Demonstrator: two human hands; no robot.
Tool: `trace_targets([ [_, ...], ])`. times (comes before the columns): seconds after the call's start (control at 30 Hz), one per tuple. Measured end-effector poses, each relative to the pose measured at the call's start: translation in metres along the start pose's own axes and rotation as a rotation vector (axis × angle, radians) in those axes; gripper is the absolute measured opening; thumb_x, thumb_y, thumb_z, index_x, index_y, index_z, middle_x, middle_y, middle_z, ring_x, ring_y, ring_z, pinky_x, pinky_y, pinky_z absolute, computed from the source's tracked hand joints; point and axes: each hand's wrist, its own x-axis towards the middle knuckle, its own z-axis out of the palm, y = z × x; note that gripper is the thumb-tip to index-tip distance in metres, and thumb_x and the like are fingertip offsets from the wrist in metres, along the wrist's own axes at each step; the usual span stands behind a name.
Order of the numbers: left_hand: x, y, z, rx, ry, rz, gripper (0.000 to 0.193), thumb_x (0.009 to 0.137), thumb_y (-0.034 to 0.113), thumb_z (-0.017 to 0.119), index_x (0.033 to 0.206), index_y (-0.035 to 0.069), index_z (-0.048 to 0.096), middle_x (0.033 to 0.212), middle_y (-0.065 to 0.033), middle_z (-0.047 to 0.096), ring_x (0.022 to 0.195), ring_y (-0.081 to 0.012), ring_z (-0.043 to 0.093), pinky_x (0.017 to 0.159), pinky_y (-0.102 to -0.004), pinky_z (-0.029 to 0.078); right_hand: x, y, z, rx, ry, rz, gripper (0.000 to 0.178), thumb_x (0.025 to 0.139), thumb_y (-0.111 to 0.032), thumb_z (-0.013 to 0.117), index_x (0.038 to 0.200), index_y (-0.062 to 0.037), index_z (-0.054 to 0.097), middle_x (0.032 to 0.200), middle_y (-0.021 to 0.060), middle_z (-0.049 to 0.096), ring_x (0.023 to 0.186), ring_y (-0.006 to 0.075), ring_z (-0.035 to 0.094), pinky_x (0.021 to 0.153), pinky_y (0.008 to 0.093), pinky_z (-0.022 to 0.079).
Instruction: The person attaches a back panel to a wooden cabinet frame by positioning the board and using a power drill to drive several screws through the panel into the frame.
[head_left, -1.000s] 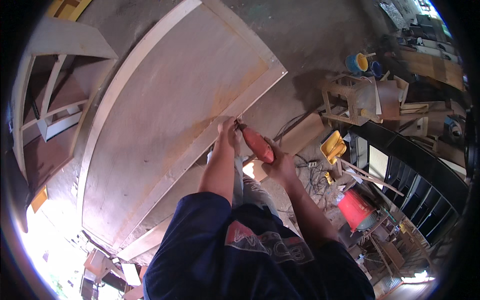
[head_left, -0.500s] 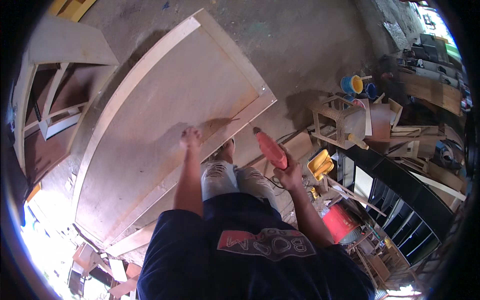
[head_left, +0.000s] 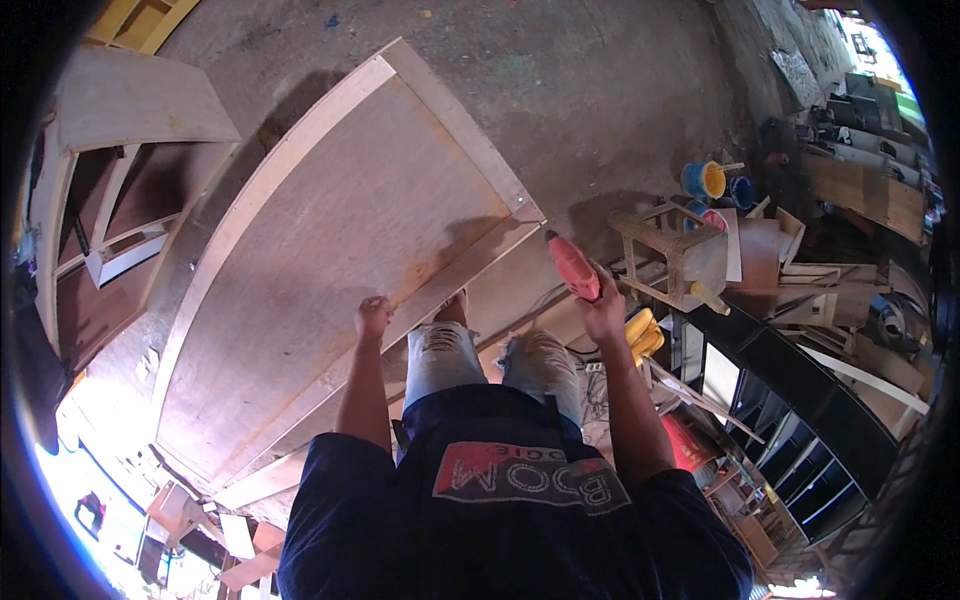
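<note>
Shirt (head_left: 480,555) and jeans (head_left: 445,365) lie nearest, the knees side by side below the work; the left hand (head_left: 373,316) is over the lower part of the panel (head_left: 320,240), its fingers seemingly curled in; whether it holds anything small, or touches the wood, I cannot tell. The right hand (head_left: 605,315) is wrapped around the rear of a red drill (head_left: 573,268); the drill's dark nose points away from the body and sits just beside the panel's corner; whether it touches there is unclear.

A second ago both hands met at the drill's nose, partway along the panel's straight edge; now they are well apart, the left drawn back over the panel, the right carrying the drill across to the corner; the work at that earlier spot looks broken off, and attention seems to sit at the corner, where a small mark shows on the pale frame.

The panel lies flat, one side straight and facing the person, the other a long curve; to the right, past the right forearm, are a yellow scoop (head_left: 645,338) and a red tub (head_left: 690,440), partly hidden; farther out stand a stool (head_left: 650,240), a long black shelf (head_left: 790,375) and blue buckets (head_left: 692,180); on the far left, beyond the curve, is a cabinet (head_left: 150,100) with open compartments.
</note>
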Motion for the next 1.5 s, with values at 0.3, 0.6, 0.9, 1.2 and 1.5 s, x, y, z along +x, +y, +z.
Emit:
trace_targets([
  [0.3,-0.050,0.039,0.049,0.104,-0.057,0.029,0.040,0.095,0.027,0.072,0.125,0.000,0.069,0.099,-0.0097,0.078,0.078,-0.0165,0.075,0.065,-0.0308,0.058,0.016,-0.015,-0.009,-0.137,-0.061,-0.071,0.065,0.081,-0.013,0.068,0.145,-0.0105,0.061,0.133,0.0211,0.070,0.124,0.0403,0.067,0.104,0.0451,0.054],
  [0.6,-0.071,0.068,0.141,0.003,-0.045,0.071,0.038,0.095,0.027,0.071,0.122,-0.001,0.071,0.096,-0.0115,0.078,0.080,-0.0189,0.076,0.066,-0.0316,0.057,0.053,0.021,-0.034,-0.312,-0.137,-0.227,0.057,0.083,-0.014,0.066,0.139,-0.0102,0.061,0.119,0.0235,0.073,0.113,0.0462,0.068,0.097,0.0533,0.056],
  [0.9,-0.081,0.140,0.347,-0.641,-0.361,-0.243,0.023,0.101,0.027,0.066,0.104,0.007,0.076,0.101,-0.0066,0.076,0.089,-0.0202,0.074,0.076,-0.0353,0.060,0.077,-0.011,-0.066,-0.547,-0.426,-0.313,0.071,0.082,-0.029,0.070,0.148,-0.0123,0.053,0.102,0.0276,0.075,0.098,0.0490,0.071,0.090,0.0587,0.057],
  [1.2,-0.023,0.143,0.408,-1.045,-0.195,-0.368,0.020,0.097,0.022,0.067,0.091,0.004,0.072,0.083,-0.0093,0.072,0.077,-0.0251,0.072,0.066,-0.0401,0.059,0.092,0.024,-0.087,-0.442,-0.562,-0.366,0.086,0.080,-0.032,0.078,0.158,-0.0193,0.045,0.120,0.0242,0.073,0.102,0.0484,0.071,0.095,0.0574,0.056],
  [1.5,-0.027,0.150,0.403,-0.556,0.079,-0.295,0.027,0.097,0.022,0.064,0.086,-0.002,0.072,0.087,-0.0137,0.076,0.075,-0.0220,0.072,0.067,-0.0362,0.056,0.099,0.028,-0.123,-0.339,-0.579,-0.349,0.082,0.081,-0.022,0.076,0.157,-0.0155,0.047,0.127,0.0231,0.071,0.111,0.0455,0.070,0.098,0.0511,0.057],
])
